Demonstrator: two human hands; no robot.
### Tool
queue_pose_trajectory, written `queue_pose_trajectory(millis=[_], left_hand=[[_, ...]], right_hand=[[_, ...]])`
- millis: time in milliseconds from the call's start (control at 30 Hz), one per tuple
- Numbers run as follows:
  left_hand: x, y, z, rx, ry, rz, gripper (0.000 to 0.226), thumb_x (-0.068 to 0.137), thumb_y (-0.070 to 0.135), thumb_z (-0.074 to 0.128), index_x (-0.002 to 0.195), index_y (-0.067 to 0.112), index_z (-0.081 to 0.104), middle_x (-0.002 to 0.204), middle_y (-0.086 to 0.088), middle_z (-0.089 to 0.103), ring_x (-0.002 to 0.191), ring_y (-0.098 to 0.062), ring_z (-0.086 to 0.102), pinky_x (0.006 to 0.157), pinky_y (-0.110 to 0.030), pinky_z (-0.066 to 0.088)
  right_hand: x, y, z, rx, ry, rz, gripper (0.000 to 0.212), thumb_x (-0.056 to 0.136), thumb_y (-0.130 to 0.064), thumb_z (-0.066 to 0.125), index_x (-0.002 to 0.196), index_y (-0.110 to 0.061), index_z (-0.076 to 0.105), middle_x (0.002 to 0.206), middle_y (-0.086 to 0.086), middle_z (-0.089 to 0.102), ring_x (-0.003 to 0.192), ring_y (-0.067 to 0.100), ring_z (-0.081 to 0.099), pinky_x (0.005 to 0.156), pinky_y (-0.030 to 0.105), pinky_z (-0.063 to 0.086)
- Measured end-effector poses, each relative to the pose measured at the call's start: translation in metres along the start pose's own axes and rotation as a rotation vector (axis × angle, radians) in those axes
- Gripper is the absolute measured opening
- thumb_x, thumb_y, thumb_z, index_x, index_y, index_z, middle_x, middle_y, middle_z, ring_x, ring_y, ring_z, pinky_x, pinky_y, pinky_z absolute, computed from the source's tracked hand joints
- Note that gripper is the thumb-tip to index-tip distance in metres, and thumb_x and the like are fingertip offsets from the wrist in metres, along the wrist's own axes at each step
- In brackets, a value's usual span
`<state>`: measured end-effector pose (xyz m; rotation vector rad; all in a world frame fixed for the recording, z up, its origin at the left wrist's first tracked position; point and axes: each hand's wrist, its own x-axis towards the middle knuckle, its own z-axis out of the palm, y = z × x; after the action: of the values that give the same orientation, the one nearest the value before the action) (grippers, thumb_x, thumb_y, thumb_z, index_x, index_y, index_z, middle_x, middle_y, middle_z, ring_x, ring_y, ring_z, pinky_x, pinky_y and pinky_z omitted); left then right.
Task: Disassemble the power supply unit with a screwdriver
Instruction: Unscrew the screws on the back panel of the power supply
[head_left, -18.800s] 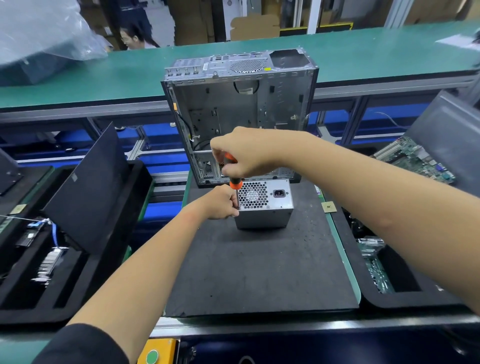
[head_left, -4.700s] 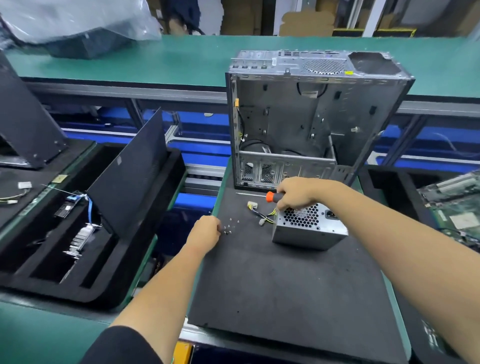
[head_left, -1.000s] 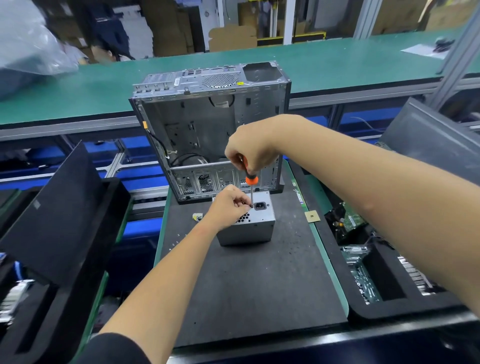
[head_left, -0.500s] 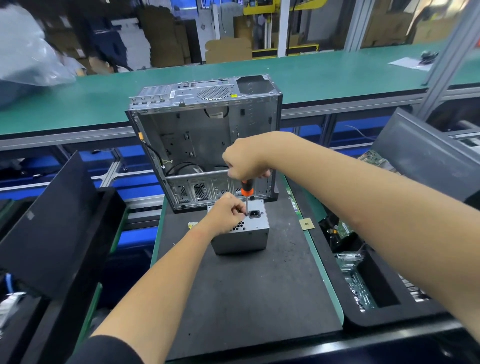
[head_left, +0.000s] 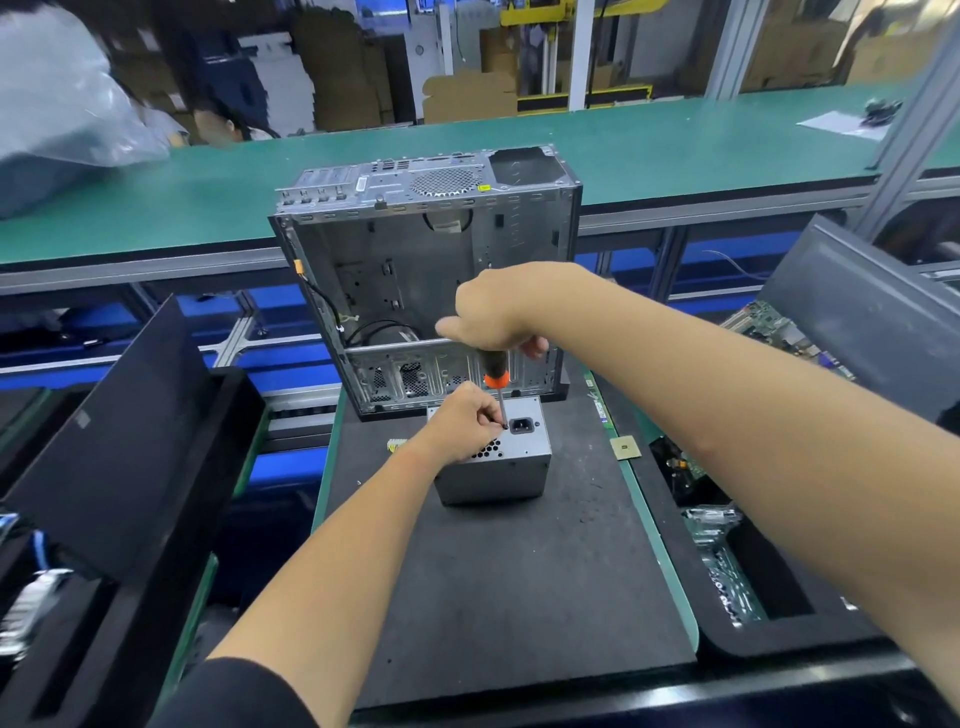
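So the gutted PC case (head_left: 426, 280) is standing at 12 o'clock on the black mat (head_left: 519, 597), and the power supply unit (head_left: 498, 462) is sitting right in front of it, mid-mat. I'm working the screws on its top face, the one with the power socket (head_left: 521, 425). My right hand (head_left: 498, 312) is gripping the screwdriver (head_left: 496, 376) upright, tip down just at 9 o'clock of the socket, while my left hand (head_left: 465, 423) is pinching the shaft near the tip to steady it. Next I'm probably needing firm downward pressure while turning. Compared with a few seconds back, the unit's turned and my left hand's off the loose screws.
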<state>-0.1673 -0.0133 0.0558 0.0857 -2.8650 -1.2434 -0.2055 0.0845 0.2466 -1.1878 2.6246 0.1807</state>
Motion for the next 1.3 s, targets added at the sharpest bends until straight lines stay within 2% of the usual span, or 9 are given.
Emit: queue_pose_trajectory(millis=[167,300,433,500,567,700,867,1100,1300], left_hand=[[-0.001,-0.002,0.001,-0.027,0.008,-0.011,0.032,0.082,-0.006,0.059,0.061,0.019,0.057,0.082,-0.015,0.058,0.054,-0.016,0.043,0.060,-0.028,0.043],[0.001,-0.003,0.002,0.017,0.011,0.010,0.018,0.081,-0.005,0.061,0.067,0.005,0.063,0.080,-0.008,0.055,0.051,-0.010,0.042,0.056,-0.020,0.042],[0.001,-0.002,0.002,0.020,0.018,0.012,0.020,0.081,-0.005,0.061,0.065,0.007,0.063,0.076,0.001,0.052,0.047,0.000,0.046,0.051,-0.010,0.040],[0.000,-0.001,0.002,0.031,0.025,0.015,0.020,0.081,-0.004,0.061,0.066,0.008,0.063,0.079,0.007,0.050,0.060,-0.005,0.051,0.055,-0.009,0.041],[0.000,-0.002,0.002,0.032,0.031,0.023,0.021,0.081,-0.004,0.061,0.066,0.010,0.062,0.079,0.010,0.050,0.068,-0.011,0.051,0.058,-0.009,0.041],[-0.002,0.000,0.003,0.032,0.041,0.021,0.022,0.081,-0.004,0.063,0.066,0.012,0.061,0.084,0.009,0.047,0.075,-0.004,0.050,0.065,-0.009,0.040],[-0.004,0.003,0.002,0.044,0.033,0.019,0.013,0.080,-0.008,0.060,0.069,-0.004,0.065,0.072,0.004,0.051,0.069,-0.018,0.051,0.058,-0.013,0.042],[-0.003,0.005,0.001,0.027,0.007,-0.025,0.034,0.082,-0.006,0.059,0.057,0.017,0.057,0.076,-0.009,0.058,0.052,-0.009,0.046,0.045,-0.009,0.037],[-0.004,0.008,0.001,0.033,0.018,-0.015,0.031,0.082,-0.007,0.058,0.060,0.014,0.059,0.073,0.005,0.051,0.055,-0.008,0.047,0.046,-0.009,0.040]], right_hand=[[-0.002,-0.004,-0.005,-0.037,-0.110,-0.092,0.021,0.090,-0.022,0.054,0.094,-0.005,0.066,0.061,0.005,0.070,0.063,0.022,0.071,0.064,0.029,0.052],[-0.006,0.001,-0.004,-0.047,-0.096,-0.143,0.011,0.080,-0.011,0.062,0.090,-0.014,0.063,0.087,0.008,0.071,0.078,0.025,0.073,0.071,0.034,0.055],[-0.010,0.007,-0.002,-0.036,-0.097,-0.068,0.022,0.087,-0.027,0.058,0.092,-0.005,0.063,0.083,0.012,0.071,0.053,0.022,0.071,0.063,0.034,0.057],[-0.010,0.008,0.000,-0.045,-0.039,-0.010,0.040,0.097,-0.038,0.043,0.081,-0.005,0.059,0.066,0.013,0.067,0.033,0.015,0.060,0.051,0.028,0.048],[-0.007,0.008,0.002,-0.040,-0.003,0.021,0.043,0.101,-0.030,0.033,0.079,-0.004,0.059,0.053,0.012,0.063,0.026,0.015,0.053,0.048,0.026,0.041],[-0.007,0.009,0.001,-0.012,-0.047,-0.049,0.028,0.093,-0.021,0.045,0.099,-0.003,0.065,0.061,0.010,0.069,0.048,0.020,0.065,0.055,0.028,0.051],[-0.008,0.012,-0.001,-0.025,-0.038,-0.166,0.021,0.077,-0.012,0.066,0.098,-0.011,0.064,0.090,0.007,0.072,0.084,0.022,0.069,0.064,0.031,0.049],[-0.009,0.022,-0.005,0.046,-0.060,-0.142,0.015,0.074,-0.007,0.073,0.085,-0.018,0.073,0.075,-0.001,0.071,0.068,0.015,0.068,0.057,0.023,0.046],[-0.011,0.025,-0.003,0.074,-0.027,-0.135,0.014,0.076,-0.017,0.077,0.089,-0.018,0.074,0.077,0.000,0.072,0.066,0.015,0.069,0.054,0.022,0.047]])
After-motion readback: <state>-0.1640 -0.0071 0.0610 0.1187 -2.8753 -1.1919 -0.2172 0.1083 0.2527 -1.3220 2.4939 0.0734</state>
